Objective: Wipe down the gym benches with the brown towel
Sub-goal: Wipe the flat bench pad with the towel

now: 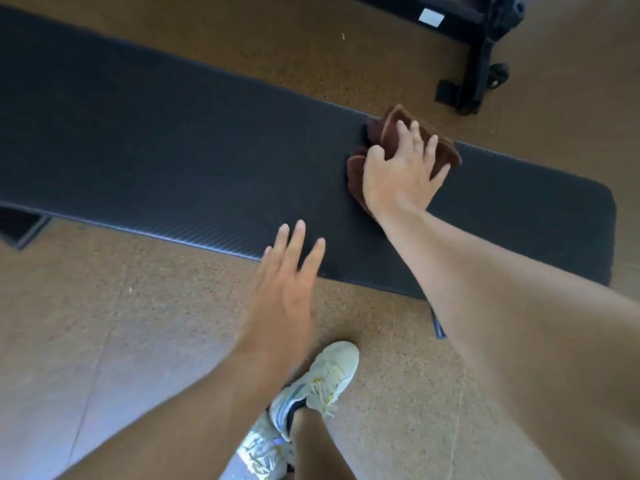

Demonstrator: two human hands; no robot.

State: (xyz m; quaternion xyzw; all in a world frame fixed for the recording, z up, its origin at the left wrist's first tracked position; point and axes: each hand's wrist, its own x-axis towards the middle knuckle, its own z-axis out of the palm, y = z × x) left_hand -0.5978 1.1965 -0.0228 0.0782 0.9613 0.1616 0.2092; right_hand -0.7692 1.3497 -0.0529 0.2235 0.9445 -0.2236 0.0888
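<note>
A long black padded gym bench runs from upper left to lower right. A bunched brown towel lies on its far right part, partly over the far edge. My right hand presses down on the towel with spread fingers, the thumb curled at the towel's left side. My left hand hovers with straight fingers over the bench's near edge, holding nothing.
The floor is brown speckled rubber. A black metal frame with a small wheel stands at the upper right. My pale sneakers are just below the bench's near edge. A dark bench foot shows at left.
</note>
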